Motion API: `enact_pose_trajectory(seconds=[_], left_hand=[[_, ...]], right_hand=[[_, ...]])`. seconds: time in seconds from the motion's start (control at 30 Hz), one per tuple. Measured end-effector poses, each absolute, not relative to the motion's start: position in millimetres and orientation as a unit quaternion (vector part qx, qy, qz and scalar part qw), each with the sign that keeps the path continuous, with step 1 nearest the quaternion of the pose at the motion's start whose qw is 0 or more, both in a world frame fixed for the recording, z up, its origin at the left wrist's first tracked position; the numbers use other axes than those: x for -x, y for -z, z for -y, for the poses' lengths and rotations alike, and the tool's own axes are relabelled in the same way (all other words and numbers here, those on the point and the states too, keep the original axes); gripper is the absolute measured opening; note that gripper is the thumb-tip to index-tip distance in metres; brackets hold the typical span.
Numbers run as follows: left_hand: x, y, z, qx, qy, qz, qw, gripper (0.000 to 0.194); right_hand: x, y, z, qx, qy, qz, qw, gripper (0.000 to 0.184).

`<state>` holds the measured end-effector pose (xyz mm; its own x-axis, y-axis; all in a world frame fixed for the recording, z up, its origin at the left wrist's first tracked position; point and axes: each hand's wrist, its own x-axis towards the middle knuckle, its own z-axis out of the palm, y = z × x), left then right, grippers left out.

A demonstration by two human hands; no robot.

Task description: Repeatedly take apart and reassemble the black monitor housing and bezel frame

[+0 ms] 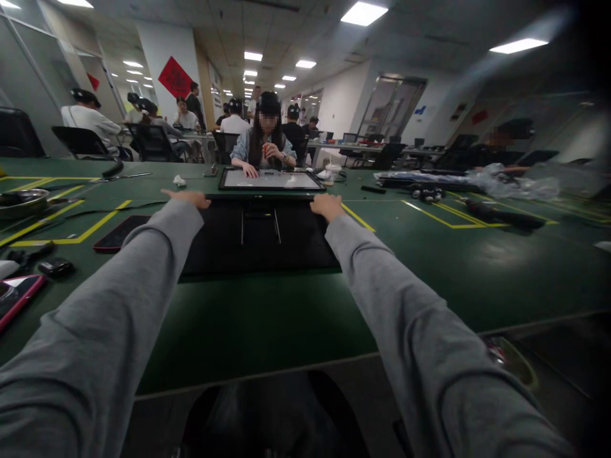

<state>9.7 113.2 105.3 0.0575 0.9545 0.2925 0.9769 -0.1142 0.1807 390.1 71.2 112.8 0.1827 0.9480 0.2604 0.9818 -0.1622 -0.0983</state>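
Observation:
A wide black panel, which looks like the back of a monitor, lies on the green table in front of me. Two thin bright metal strips run along its middle. At its far left corner is my left hand, closed over the edge with one finger sticking out to the left. My right hand is closed over the far right corner. Most fingertips of both hands are hidden behind the edge. Both arms reach forward in grey sleeves.
Across the green table, a co-worker sits behind a framed light-grey screen panel. To the left are a dark phone, a red-edged phone and a metal bowl. Clear plastic wrap and cables lie at the right.

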Motion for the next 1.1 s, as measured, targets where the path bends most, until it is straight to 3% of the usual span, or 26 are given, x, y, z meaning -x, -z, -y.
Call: enact_pose_trajectory(seconds=[0.13,0.33,0.4,0.5,0.57,0.6,0.67,0.7,0.77,0.83,0.9,1.0,1.1], left_hand=[[-70.3,-92.1,-120.9,0.754,0.270,0.581,0.146,0.060],[-123.2,-18.5,-129.2,0.793,0.228,0.559,0.084,0.070],[-116.9,-23.2,-135.3,0.804,0.211,0.553,0.052,0.070],[-85.3,-50.5,-137.5,0.822,0.203,0.532,-0.008,0.055],[-50.5,-64.4,-131.4,0.779,0.299,0.548,0.057,0.046],[-30.6,-66.3,-126.5,0.750,0.331,0.567,0.079,0.049],[9.0,-58.6,-115.3,0.674,0.384,0.621,0.112,0.068],[26.6,-50.4,-110.3,0.648,0.389,0.645,0.115,0.079],[53.6,-31.8,-103.5,0.676,0.318,0.664,0.044,0.082],[67.4,-20.6,-100.4,0.669,0.246,0.696,-0.088,0.076],[68.2,-23.6,-96.4,0.645,0.202,0.728,-0.115,0.072],[47.4,-44.9,-75.4,0.652,0.207,0.730,0.004,0.069],[6.3,-51.7,-31.0,0.745,0.278,0.595,0.114,0.065]], right_hand=[[-329.9,-93.4,-94.9,0.705,0.138,0.666,0.201,0.054],[-277.2,-19.5,-118.8,0.590,0.112,0.766,0.229,0.065],[-282.6,-22.7,-128.3,0.588,0.065,0.769,0.242,0.070],[-316.1,-53.9,-141.8,0.556,-0.115,0.782,0.256,0.066],[-353.1,-73.4,-141.7,0.525,-0.213,0.756,0.327,0.054],[-373.8,-77.7,-136.7,0.547,-0.195,0.723,0.374,0.054],[-413.1,-71.9,-116.4,0.638,-0.047,0.642,0.423,0.058],[-429.5,-62.8,-102.5,0.672,0.023,0.611,0.417,0.062],[-452.2,-39.1,-73.9,0.707,0.077,0.619,0.333,0.069],[-460.8,-20.8,-51.8,0.733,0.047,0.638,0.232,0.067],[-456.9,-17.6,-39.5,0.750,0.037,0.640,0.162,0.066],[-429.3,-34.2,-28.3,0.756,0.091,0.628,0.161,0.071],[-378.2,-42.1,-5.0,0.713,0.116,0.647,0.243,0.073]])
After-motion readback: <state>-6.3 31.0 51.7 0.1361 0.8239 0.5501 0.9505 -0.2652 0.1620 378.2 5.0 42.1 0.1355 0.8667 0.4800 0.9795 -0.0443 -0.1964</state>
